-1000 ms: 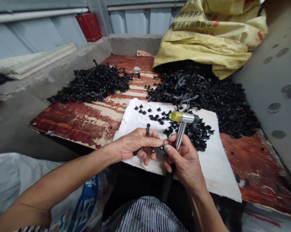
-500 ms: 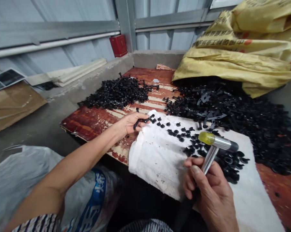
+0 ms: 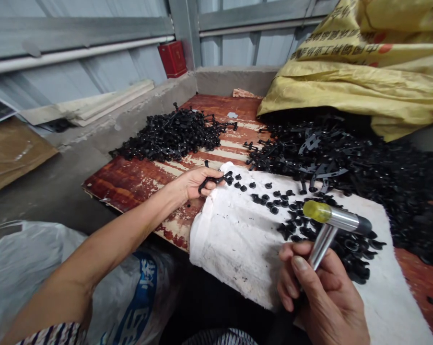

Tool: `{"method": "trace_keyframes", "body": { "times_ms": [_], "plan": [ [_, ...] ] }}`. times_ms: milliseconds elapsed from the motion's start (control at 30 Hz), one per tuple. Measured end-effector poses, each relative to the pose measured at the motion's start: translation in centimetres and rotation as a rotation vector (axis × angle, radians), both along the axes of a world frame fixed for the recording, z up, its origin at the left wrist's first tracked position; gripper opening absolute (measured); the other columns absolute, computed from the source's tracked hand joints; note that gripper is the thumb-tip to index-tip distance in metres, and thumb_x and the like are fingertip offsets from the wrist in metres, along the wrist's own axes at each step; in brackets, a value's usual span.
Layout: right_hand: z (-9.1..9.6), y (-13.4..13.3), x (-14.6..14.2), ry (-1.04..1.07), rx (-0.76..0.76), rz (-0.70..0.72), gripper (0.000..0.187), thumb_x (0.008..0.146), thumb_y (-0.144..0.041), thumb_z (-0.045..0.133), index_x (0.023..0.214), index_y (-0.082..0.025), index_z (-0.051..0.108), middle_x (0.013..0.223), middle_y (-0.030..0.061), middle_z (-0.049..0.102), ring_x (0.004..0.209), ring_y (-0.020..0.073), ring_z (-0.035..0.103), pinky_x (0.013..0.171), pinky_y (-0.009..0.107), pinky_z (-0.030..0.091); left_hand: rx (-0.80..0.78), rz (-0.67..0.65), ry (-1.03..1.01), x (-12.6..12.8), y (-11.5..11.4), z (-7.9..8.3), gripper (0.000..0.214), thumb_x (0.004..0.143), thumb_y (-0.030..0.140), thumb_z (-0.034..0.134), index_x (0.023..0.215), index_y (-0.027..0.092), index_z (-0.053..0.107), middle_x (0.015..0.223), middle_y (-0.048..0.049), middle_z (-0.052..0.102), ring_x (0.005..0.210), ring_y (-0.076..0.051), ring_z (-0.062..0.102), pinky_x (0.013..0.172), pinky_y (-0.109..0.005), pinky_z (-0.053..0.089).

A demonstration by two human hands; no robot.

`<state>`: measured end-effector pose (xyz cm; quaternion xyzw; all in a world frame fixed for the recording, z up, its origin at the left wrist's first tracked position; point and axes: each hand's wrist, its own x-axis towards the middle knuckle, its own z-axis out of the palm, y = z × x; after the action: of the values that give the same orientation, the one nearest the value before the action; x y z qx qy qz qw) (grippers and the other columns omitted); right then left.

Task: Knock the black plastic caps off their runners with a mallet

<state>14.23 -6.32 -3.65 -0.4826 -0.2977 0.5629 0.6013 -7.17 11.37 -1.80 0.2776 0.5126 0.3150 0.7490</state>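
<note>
My left hand (image 3: 196, 182) reaches out over the worn red board (image 3: 137, 179) and is closed on a black plastic part (image 3: 213, 180) at the far left corner of the white pad (image 3: 238, 235). My right hand (image 3: 322, 294) grips the metal handle of a small mallet (image 3: 331, 221) with a yellow face, held upright over the pad near me. Several small black caps (image 3: 270, 201) lie scattered on the pad between the two hands.
A heap of black assembled parts (image 3: 171, 135) lies at the board's far left. A larger heap of black parts (image 3: 349, 158) spills from a yellow sack (image 3: 349, 81) on the right. A red box (image 3: 172, 58) stands on the ledge; a white bag (image 3: 29, 268) lies lower left.
One second ago both hands held the black part together near me. My left hand has since carried it out to the pad's far left corner, and my right hand drew back with the mallet.
</note>
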Motion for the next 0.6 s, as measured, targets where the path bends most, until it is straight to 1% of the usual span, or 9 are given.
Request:
{"method": "trace_keyframes", "body": {
  "times_ms": [67,200,333,500,600],
  "plan": [
    [0.0,-0.01,0.02,-0.001,-0.001,0.004,0.013,0.082,-0.033,0.073,0.09,-0.026,0.064,0.081,0.0002,0.061,0.047,0.0066,0.045,0.036,0.018,0.042,-0.002,-0.002,0.011,0.11,0.0,0.13,0.016,0.078,0.003,0.062,0.066,0.011,0.056,0.054,-0.0043,0.061,0.029,-0.001,0.034,0.026,-0.01,0.019],
    [-0.57,0.14,0.44,-0.01,0.034,0.062,0.013,0.083,-0.034,0.073,0.09,-0.026,0.065,0.081,0.0009,0.061,0.046,0.0073,0.047,0.034,0.019,0.043,-0.009,0.012,0.04,0.32,-0.03,0.37,0.02,0.082,0.001,0.056,0.064,0.009,0.057,0.053,-0.005,0.06,0.028,-0.001,0.033,0.025,-0.01,0.019],
    [-0.93,0.15,0.7,-0.013,0.032,0.058,0.013,0.084,-0.034,0.072,0.091,-0.026,0.065,0.081,0.0007,0.061,0.046,0.0069,0.048,0.035,0.019,0.044,-0.016,0.012,0.056,0.39,0.06,0.36,0.02,0.082,0.001,0.057,0.064,0.009,0.056,0.053,-0.0052,0.061,0.028,-0.001,0.033,0.025,-0.01,0.019],
    [-0.92,0.1,0.73,-0.013,0.04,0.073,0.012,0.085,-0.034,0.071,0.091,-0.027,0.065,0.081,0.0005,0.061,0.046,0.0067,0.049,0.035,0.019,0.044,-0.018,-0.002,0.085,0.35,0.21,0.29,0.018,0.08,0.003,0.06,0.065,0.011,0.055,0.053,-0.0033,0.06,0.029,-0.001,0.032,0.025,-0.01,0.019],
    [-0.9,0.15,0.74,-0.007,0.044,0.075,0.01,0.086,-0.033,0.071,0.091,-0.027,0.065,0.081,0.0,0.061,0.046,0.0062,0.049,0.036,0.018,0.045,-0.019,-0.009,0.107,0.42,0.18,0.42,0.017,0.081,0.004,0.059,0.066,0.012,0.055,0.052,-0.0027,0.06,0.029,-0.001,0.032,0.025,-0.01,0.019]
  ]
}}
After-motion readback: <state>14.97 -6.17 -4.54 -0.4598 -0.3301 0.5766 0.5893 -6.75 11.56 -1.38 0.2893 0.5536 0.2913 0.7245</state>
